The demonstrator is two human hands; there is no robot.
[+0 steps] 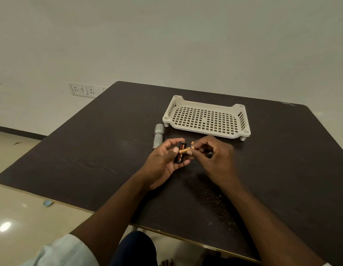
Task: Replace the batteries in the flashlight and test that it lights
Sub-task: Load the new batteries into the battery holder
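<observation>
Left hand (163, 160) grips battery holder (180, 153) — right hand (212, 156) pinches a battery (186, 150).

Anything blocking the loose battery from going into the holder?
Nothing visible. The right hand pinches the battery right against the battery holder gripped in the left hand. The flashlight body lies aside, left of the basket.

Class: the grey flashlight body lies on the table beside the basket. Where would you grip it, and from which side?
Grip the flashlight body around its narrower barrel, coming from above: it lies flat, its sides are exposed, and its near end is hidden behind the left hand.
</observation>
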